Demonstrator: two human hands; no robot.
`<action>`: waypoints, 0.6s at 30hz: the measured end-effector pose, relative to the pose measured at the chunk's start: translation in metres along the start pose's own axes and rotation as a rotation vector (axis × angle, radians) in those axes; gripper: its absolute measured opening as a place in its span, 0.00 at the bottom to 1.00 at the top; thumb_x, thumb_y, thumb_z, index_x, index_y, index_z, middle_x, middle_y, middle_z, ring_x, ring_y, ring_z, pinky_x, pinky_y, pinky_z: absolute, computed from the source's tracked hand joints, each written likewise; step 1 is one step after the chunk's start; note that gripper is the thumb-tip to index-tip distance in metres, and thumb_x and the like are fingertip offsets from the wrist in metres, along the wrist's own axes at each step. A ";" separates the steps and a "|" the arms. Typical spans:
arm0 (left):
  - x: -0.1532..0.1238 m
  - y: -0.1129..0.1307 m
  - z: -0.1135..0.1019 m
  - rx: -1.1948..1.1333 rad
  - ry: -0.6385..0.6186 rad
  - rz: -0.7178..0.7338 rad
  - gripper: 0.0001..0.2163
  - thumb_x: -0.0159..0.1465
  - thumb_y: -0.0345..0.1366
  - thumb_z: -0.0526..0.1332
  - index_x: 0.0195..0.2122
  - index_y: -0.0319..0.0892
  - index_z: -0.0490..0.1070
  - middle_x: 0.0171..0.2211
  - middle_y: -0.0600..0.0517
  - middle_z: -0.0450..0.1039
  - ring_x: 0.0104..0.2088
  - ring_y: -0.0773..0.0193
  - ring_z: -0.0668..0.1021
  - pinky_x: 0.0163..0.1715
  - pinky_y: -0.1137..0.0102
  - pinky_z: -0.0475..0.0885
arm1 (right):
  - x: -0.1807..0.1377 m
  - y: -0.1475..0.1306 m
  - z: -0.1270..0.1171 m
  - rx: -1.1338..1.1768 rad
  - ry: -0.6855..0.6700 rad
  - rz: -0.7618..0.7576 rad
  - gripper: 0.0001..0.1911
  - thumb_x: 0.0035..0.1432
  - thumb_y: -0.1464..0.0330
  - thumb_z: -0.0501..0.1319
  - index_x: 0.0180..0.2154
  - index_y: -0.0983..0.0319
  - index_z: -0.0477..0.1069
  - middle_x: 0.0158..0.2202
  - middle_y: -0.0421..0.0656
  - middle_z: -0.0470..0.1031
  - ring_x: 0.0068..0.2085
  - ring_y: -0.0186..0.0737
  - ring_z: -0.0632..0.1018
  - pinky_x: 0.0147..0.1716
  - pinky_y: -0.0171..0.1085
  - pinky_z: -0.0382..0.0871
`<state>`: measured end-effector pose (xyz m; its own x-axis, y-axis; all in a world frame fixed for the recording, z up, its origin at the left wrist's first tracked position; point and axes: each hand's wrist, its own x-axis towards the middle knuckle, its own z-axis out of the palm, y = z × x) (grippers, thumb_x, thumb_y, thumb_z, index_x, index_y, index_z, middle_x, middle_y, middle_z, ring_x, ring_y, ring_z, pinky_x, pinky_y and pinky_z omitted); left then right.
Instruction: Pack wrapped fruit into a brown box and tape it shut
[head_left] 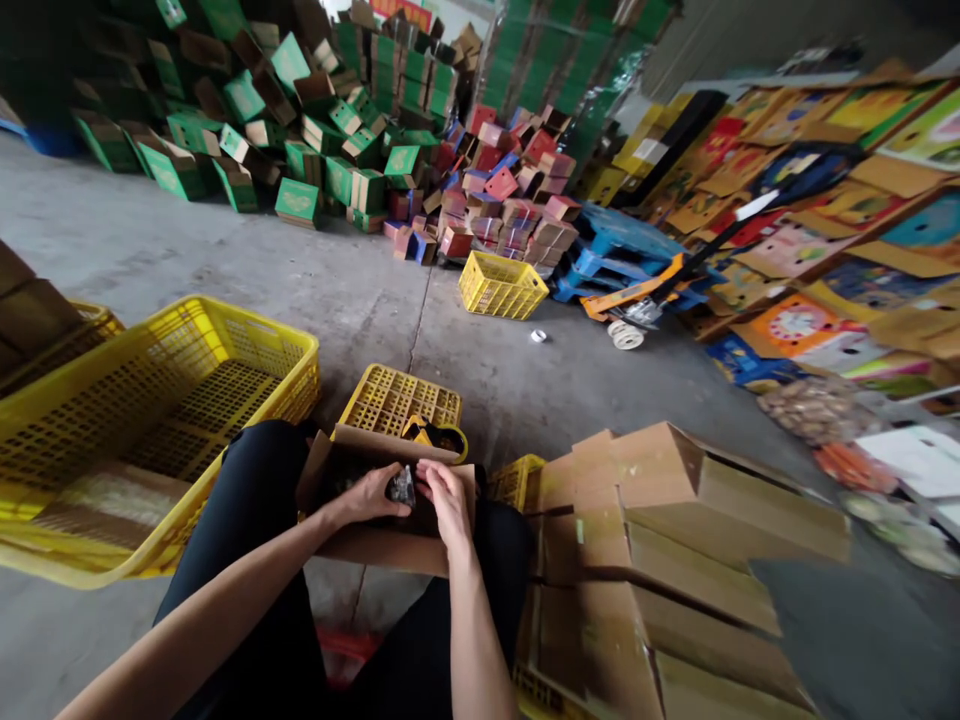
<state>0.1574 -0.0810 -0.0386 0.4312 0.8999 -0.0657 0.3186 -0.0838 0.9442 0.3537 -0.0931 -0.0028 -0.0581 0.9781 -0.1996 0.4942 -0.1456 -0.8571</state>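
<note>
An open brown cardboard box (352, 545) rests on my lap, its flaps folded out. Both hands meet over its dark inside. My left hand (371, 495) and my right hand (444, 497) pinch a small shiny dark object (401, 486) between their fingertips. I cannot make out what the object is. Just beyond the box an upturned yellow crate (390, 398) carries a yellow and black tape dispenser (436, 435).
A large yellow crate (247, 345) stands at my left, flat brown boxes (675, 560) are stacked at my right. Ahead on the concrete floor are a small yellow crate (501, 285), a pallet jack (645, 300), blue pallets, and heaps of green and red boxes.
</note>
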 end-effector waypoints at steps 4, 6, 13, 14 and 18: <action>0.002 0.001 -0.011 -0.111 0.112 -0.074 0.24 0.61 0.57 0.68 0.43 0.39 0.76 0.37 0.49 0.79 0.40 0.54 0.79 0.43 0.66 0.74 | 0.014 0.010 0.017 -0.111 0.021 0.112 0.17 0.70 0.60 0.64 0.55 0.62 0.75 0.57 0.50 0.77 0.56 0.49 0.79 0.58 0.54 0.74; 0.002 0.002 -0.014 -0.170 0.162 -0.113 0.27 0.64 0.61 0.62 0.42 0.39 0.76 0.38 0.46 0.79 0.43 0.52 0.79 0.45 0.64 0.74 | 0.016 0.011 0.026 -0.152 0.009 0.137 0.18 0.69 0.61 0.66 0.57 0.61 0.73 0.58 0.48 0.75 0.56 0.49 0.78 0.57 0.54 0.74; -0.004 0.007 -0.010 -0.437 0.136 -0.235 0.38 0.67 0.70 0.49 0.49 0.39 0.78 0.41 0.43 0.82 0.50 0.48 0.81 0.49 0.60 0.76 | 0.008 0.004 0.019 -0.222 0.072 0.077 0.07 0.66 0.70 0.63 0.42 0.62 0.80 0.45 0.50 0.82 0.54 0.52 0.80 0.61 0.51 0.69; -0.005 0.008 -0.010 -0.476 0.108 -0.251 0.39 0.67 0.71 0.48 0.51 0.38 0.78 0.41 0.43 0.82 0.49 0.49 0.82 0.48 0.60 0.76 | 0.006 0.004 0.012 -0.219 0.102 0.066 0.08 0.65 0.69 0.61 0.42 0.61 0.80 0.45 0.50 0.82 0.54 0.53 0.80 0.62 0.50 0.69; -0.007 0.010 -0.012 -0.583 0.017 -0.264 0.36 0.66 0.67 0.55 0.57 0.39 0.75 0.46 0.43 0.82 0.50 0.48 0.83 0.48 0.62 0.78 | -0.003 0.007 -0.012 -0.144 0.182 0.048 0.12 0.64 0.62 0.59 0.41 0.58 0.80 0.45 0.49 0.82 0.51 0.52 0.80 0.57 0.47 0.74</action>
<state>0.1479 -0.0831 -0.0245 0.3859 0.8655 -0.3193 -0.1010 0.3837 0.9179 0.3680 -0.0951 -0.0023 0.1190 0.9832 -0.1383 0.6123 -0.1823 -0.7693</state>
